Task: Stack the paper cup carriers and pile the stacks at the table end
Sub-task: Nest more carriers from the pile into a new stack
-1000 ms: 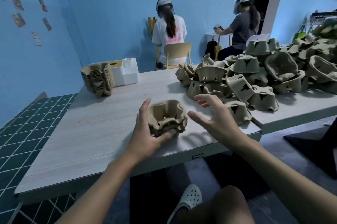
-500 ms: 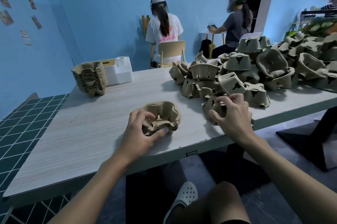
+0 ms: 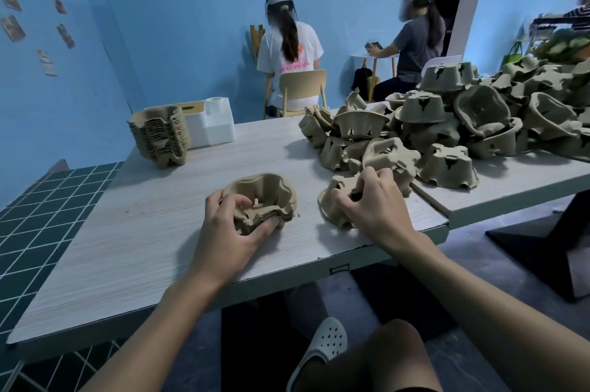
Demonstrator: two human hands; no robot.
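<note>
Left hand [image 3: 234, 227] grips short carrier stack [image 3: 260, 201] near table [image 3: 127, 232] front edge; right hand [image 3: 372, 203] clutches single upturned carrier [image 3: 335, 200], its fingertips hidden inside. Loose heap [image 3: 463, 123] runs off frame right. Finished stack [image 3: 161, 138] at far end.

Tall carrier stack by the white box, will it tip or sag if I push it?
Probably slides as one block: the tall carrier stack has its layers nested tightly. Being moulded pulp, it is likely light, so a high push might tip it.
</note>
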